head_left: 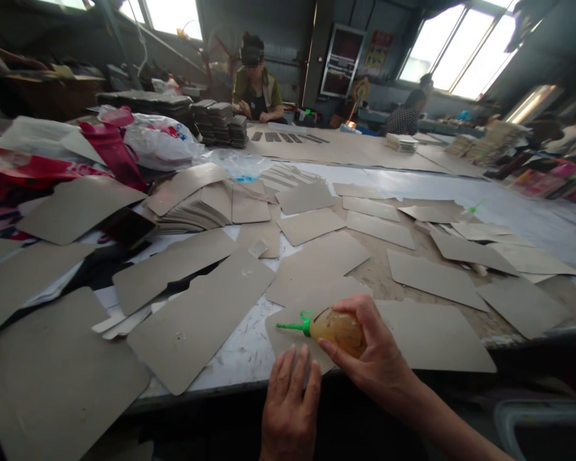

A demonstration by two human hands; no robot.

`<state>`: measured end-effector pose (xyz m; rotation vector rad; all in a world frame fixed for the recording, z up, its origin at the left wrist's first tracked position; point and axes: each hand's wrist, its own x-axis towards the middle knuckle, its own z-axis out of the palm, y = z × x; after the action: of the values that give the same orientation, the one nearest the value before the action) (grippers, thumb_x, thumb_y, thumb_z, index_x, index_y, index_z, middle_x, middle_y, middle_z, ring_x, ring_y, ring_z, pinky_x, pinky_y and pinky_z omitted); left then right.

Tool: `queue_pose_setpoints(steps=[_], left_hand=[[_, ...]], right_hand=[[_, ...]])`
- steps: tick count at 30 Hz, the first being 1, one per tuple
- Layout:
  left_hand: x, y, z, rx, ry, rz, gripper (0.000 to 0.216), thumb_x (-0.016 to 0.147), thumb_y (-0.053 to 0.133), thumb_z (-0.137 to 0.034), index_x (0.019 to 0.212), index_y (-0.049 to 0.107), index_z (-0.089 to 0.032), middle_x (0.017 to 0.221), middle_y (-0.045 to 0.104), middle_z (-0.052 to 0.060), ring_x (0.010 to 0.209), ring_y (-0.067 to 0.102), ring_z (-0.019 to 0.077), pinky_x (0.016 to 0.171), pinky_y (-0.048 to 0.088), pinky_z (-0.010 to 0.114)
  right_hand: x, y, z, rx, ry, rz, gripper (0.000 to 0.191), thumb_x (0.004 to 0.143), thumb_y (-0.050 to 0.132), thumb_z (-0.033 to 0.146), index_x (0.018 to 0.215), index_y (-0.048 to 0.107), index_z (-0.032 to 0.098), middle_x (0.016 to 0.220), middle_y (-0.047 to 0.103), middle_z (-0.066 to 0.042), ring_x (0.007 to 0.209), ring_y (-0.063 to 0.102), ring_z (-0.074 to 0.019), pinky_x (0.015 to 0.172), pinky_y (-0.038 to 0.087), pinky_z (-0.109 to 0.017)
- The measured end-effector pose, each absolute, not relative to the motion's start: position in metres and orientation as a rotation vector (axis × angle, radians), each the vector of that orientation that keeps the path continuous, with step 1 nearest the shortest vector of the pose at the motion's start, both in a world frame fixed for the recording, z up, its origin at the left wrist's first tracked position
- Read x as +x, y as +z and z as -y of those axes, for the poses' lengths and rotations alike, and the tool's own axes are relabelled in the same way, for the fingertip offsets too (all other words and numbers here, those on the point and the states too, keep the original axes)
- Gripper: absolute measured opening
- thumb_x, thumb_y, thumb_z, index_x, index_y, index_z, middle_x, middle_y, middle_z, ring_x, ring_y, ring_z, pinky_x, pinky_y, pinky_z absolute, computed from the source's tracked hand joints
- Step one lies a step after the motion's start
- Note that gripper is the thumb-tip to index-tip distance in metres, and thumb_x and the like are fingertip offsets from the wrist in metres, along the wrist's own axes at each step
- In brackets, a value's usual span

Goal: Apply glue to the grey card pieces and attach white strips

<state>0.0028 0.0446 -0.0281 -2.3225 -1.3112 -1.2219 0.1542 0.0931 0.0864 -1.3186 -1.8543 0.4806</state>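
One glue bottle (338, 331) in right hand (381, 368), left hand (288, 410) touching one card sheet (288, 310)

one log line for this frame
right hand: grips glue bottle, nozzle pointing left | left hand: flat on cardboard sheet at table edge

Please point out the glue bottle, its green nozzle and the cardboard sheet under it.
glue bottle (338, 330): head view, amber body.
green nozzle (292, 327): head view, middle of spout.
cardboard sheet (282, 342): head view, bare left part.
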Motion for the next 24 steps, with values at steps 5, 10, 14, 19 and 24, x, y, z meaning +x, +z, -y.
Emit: queue_pose_setpoints(steps=[5, 10, 14, 19, 24], left_hand=[[0.005, -0.031, -0.046, -2.303, -1.295, 1.321, 0.032, 0.094, 0.040, -0.007, 0.107, 0.069, -0.012, 0.117, 0.070, 0.012, 0.119, 0.058, 0.0260, 0.105, 0.042, 0.040], [0.016, -0.044, -0.045, -2.192, -1.504, 1.377, 0.032, 0.094, 0.040, -0.006, 0.106, 0.069, -0.009, 0.117, 0.069, 0.015, 0.127, 0.052, 0.0278, 0.109, 0.038, 0.043], [0.019, -0.050, -0.046, -2.152, -1.527, 1.340, 0.032, 0.094, 0.040, -0.005, 0.105, 0.069, -0.009, 0.115, 0.070, 0.015, 0.126, 0.053, 0.0271, 0.109, 0.038, 0.043], [0.013, -0.047, -0.046, -2.215, -1.426, 1.341, 0.032, 0.092, 0.041, -0.003, 0.106, 0.069, -0.009, 0.116, 0.070, 0.015, 0.127, 0.052, 0.0268, 0.111, 0.037, 0.042], [0.007, -0.046, -0.044, -2.279, -1.268, 1.326, 0.032, 0.088, 0.046, -0.002, 0.111, 0.067, -0.010, 0.117, 0.069, 0.014, 0.129, 0.050, 0.0270, 0.113, 0.036, 0.042]], right_hand=[[0.147, 0.087, -0.101, -1.302, 0.459, 1.933, 0.028, 0.082, 0.062, 0.013, 0.104, 0.048, 0.023, 0.097, 0.048, -0.003, 0.088, 0.050, -0.0198, 0.075, 0.045, -0.033], [0.150, 0.090, -0.103, -1.327, 0.398, 1.947, 0.026, 0.083, 0.062, 0.012, 0.102, 0.048, 0.023, 0.095, 0.046, -0.003, 0.085, 0.049, -0.0196, 0.073, 0.045, -0.032], [0.146, 0.091, -0.101, -1.319, 0.406, 1.930, 0.028, 0.082, 0.061, 0.010, 0.103, 0.048, 0.023, 0.095, 0.046, -0.003, 0.086, 0.049, -0.0191, 0.073, 0.045, -0.032], [0.143, 0.091, -0.101, -1.318, 0.400, 1.938, 0.027, 0.082, 0.061, 0.010, 0.101, 0.048, 0.023, 0.094, 0.047, -0.003, 0.086, 0.049, -0.0194, 0.073, 0.045, -0.032], [0.157, 0.093, -0.104, -1.387, 0.317, 1.943, 0.025, 0.083, 0.061, 0.011, 0.099, 0.047, 0.024, 0.093, 0.046, -0.003, 0.084, 0.049, -0.0202, 0.072, 0.045, -0.034]])
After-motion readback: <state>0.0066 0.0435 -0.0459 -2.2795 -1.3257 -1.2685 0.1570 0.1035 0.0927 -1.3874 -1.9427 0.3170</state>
